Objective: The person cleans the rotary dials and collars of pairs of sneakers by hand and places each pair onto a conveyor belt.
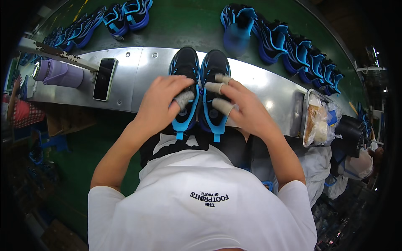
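Note:
Two black and blue sports shoes stand side by side on a metal shelf (pixel 138 79), toes pointing away from me. My left hand (pixel 161 102) rests on the left shoe (pixel 184 67), its taped thumb pressed into the shoe's opening. My right hand (pixel 240 106) lies on the right shoe (pixel 214 65), with taped fingertips on the tongue and inside the collar. Blue heel tabs hang over the near edge of the shelf.
A black phone (pixel 104 78) and a purple bottle (pixel 58 73) lie on the shelf's left part. A metal tray (pixel 305 121) with bagged items sits at the right. Rows of similar blue shoes (pixel 289 46) stand on the green belt (pixel 184 25) behind.

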`<state>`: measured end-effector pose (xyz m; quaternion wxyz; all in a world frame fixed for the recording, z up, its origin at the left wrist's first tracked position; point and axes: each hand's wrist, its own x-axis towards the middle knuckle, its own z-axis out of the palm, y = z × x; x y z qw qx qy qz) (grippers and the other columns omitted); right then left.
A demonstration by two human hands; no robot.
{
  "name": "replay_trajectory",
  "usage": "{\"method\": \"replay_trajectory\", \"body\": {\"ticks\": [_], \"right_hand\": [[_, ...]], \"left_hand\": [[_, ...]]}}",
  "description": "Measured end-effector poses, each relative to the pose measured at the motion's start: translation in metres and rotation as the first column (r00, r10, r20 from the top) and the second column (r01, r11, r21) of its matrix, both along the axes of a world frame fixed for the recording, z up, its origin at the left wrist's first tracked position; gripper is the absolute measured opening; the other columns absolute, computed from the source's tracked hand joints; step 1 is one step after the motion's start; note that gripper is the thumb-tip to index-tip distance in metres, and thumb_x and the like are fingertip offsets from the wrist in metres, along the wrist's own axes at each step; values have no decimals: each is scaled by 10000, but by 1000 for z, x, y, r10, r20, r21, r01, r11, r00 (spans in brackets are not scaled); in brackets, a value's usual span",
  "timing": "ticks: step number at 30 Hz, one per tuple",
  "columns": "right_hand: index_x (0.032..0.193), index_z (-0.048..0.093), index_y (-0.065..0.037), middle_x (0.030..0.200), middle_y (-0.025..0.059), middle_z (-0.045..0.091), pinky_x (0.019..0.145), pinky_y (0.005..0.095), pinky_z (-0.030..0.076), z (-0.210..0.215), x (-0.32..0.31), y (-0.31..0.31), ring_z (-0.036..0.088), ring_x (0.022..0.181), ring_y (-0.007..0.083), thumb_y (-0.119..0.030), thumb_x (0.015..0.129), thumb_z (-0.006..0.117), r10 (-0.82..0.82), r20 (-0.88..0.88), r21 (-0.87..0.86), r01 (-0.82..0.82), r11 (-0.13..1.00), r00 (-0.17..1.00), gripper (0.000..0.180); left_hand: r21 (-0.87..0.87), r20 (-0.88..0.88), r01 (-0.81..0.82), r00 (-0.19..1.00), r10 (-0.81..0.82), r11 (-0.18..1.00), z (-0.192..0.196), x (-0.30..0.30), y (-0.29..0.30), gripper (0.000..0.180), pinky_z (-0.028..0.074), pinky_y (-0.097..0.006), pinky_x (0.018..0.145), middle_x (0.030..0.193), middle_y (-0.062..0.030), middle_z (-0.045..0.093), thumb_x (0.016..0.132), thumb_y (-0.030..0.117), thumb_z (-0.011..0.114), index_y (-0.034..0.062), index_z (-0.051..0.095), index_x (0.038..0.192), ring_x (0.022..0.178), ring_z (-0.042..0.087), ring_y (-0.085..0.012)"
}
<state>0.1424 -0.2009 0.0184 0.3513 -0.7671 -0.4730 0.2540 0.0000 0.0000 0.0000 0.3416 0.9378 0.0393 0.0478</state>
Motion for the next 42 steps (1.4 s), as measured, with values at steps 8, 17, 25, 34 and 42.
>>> {"method": "replay_trajectory", "body": {"ticks": [8,17,25,34,42], "right_hand": [[1186,688,-95,991,79,593,789,306,487,-26,4,-6,576,846,219,-21,801,708,-106,105,132,92,987,989,393],[1074,718,-114,832,87,526,744,363,473,-26,15,-4,543,850,272,-121,740,777,6,-7,176,-5,984,1000,339],[1091,721,-142,827,74,542,701,329,476,-19,16,-6,557,766,217,-167,778,764,-78,91,56,74,996,993,317],[1077,713,-137,830,104,578,709,373,487,-18,10,-4,592,754,259,-219,785,757,-171,157,29,169,985,973,306],[1086,720,-143,880,82,571,739,335,478,-23,10,-4,568,802,235,-212,756,789,-167,137,33,164,986,976,344]], "left_hand": [[-101,107,-169,978,179,980,-21,18,-14,273,475,-324,700,946,-91,545,747,-32,663,52,636,1005,786,572,-239],[-251,14,-101,994,108,963,-13,18,-2,319,437,-264,659,959,-48,579,760,-37,628,49,643,1067,721,524,-148],[-324,19,-50,998,59,945,-13,17,3,354,420,-263,663,929,-56,562,749,-64,572,49,642,1077,742,508,-166],[-396,-35,-62,998,53,916,-15,16,8,382,408,-253,676,938,-29,543,740,-42,614,51,644,1110,729,463,-133],[-439,-72,-64,997,35,896,-17,14,13,367,412,-245,723,957,-28,549,748,-7,666,49,647,1110,751,477,-134]]}}
